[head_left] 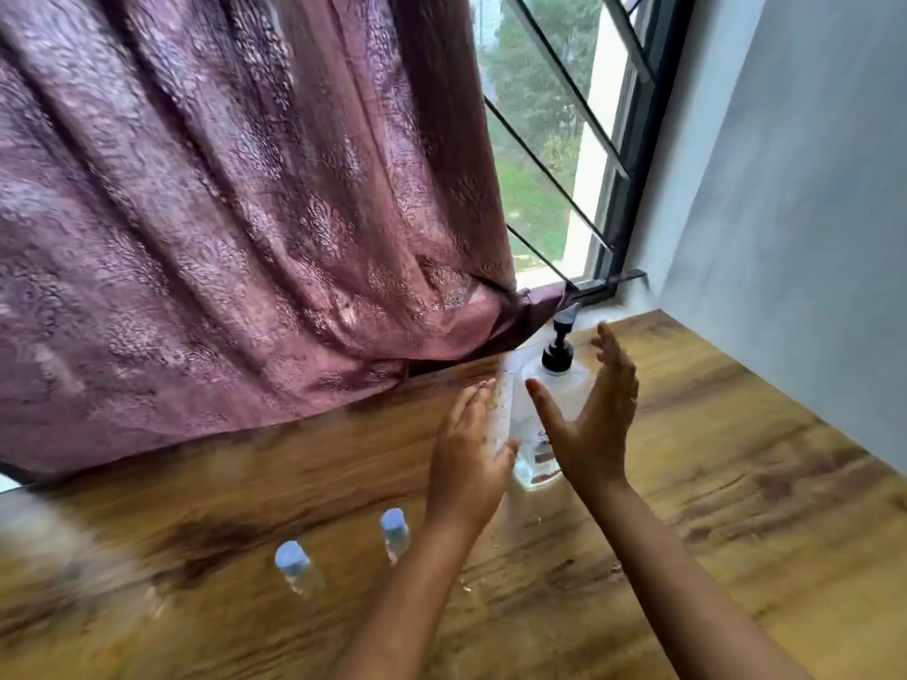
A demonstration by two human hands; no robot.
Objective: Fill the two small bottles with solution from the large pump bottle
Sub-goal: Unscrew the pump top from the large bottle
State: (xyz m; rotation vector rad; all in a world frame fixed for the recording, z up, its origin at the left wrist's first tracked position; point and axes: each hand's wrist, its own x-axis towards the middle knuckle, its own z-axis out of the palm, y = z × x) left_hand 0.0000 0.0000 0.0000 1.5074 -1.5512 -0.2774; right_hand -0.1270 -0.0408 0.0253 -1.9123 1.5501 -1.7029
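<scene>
Between open hands [596,424]: pump bottle [545,424].

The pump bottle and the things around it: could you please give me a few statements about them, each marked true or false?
1. The pump bottle stands upright on the wooden table. True.
2. Both small bottles have their blue caps on. True.
3. The right hand is pressing down on the pump head. False: it is open beside the bottle, below the pump head.
4. The small bottles stand to the right of the pump bottle. False: they stand to its left and nearer the person.
5. The left hand is holding a small bottle. False: it is open by the pump bottle's left side.
</scene>
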